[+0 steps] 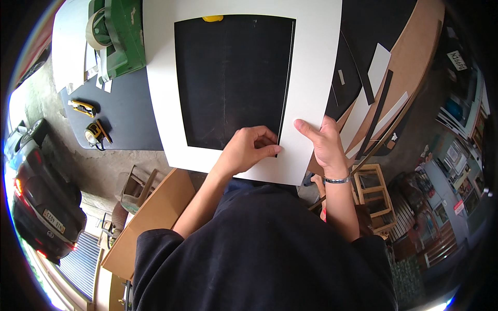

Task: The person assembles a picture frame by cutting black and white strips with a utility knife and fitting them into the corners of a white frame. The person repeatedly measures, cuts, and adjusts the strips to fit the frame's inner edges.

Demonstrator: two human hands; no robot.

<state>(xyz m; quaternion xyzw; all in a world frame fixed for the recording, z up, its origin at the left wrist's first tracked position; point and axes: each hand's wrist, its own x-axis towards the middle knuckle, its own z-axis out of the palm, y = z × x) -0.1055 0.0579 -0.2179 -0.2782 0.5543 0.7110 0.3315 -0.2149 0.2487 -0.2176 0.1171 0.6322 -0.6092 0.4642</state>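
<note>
A white mat board (162, 103) with a rectangular window cut in it lies in front of me, its near edge at my body. Black surface shows through the window. My left hand (248, 149) is at the window's near right corner, thumb and fingers pinched together at the inner edge. Their exact contact is partly hidden by the fingers. My right hand (324, 141) grips the board's right edge, thumb on top and the other fingers mostly hidden beneath. A yellow object (212, 18) peeks out at the window's far edge, mostly covered by the board.
At the far left, a tape roll (97, 29) sits by a green metal object (124, 41). A yellow utility knife (83, 108) and tape measure (95, 133) lie on the dark table (129, 114). White and black strips (380, 67) lie right. A brown panel (155, 220) stands near left.
</note>
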